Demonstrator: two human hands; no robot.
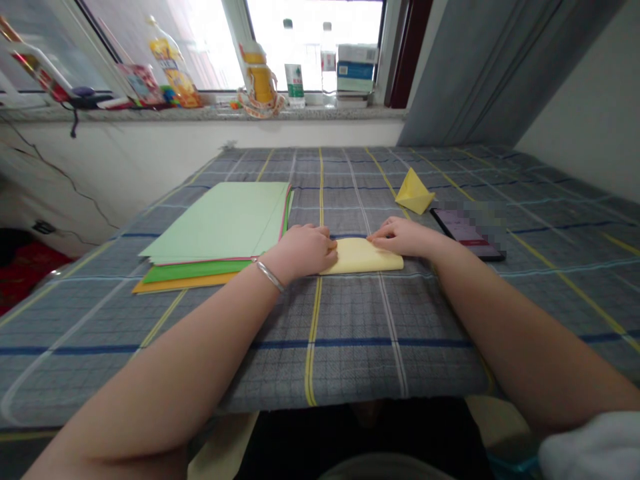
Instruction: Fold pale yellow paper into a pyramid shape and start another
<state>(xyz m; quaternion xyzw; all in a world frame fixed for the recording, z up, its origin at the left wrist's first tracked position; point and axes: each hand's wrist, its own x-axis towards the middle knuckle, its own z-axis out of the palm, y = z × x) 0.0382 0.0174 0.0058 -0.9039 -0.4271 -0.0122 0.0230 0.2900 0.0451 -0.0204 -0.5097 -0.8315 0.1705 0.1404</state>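
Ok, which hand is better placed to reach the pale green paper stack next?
Probably the left hand: it rests right beside the pale green paper stack, while the right hand sits farther off, beyond the folded yellow paper.

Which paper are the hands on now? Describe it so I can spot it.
On the checked grey-blue cloth, right of the stack of coloured paper, the left hand and right hand rest. The folded pale-yellow paper lies flat between them; unlike the pointed yellow paper shape beyond, it is a low strip.
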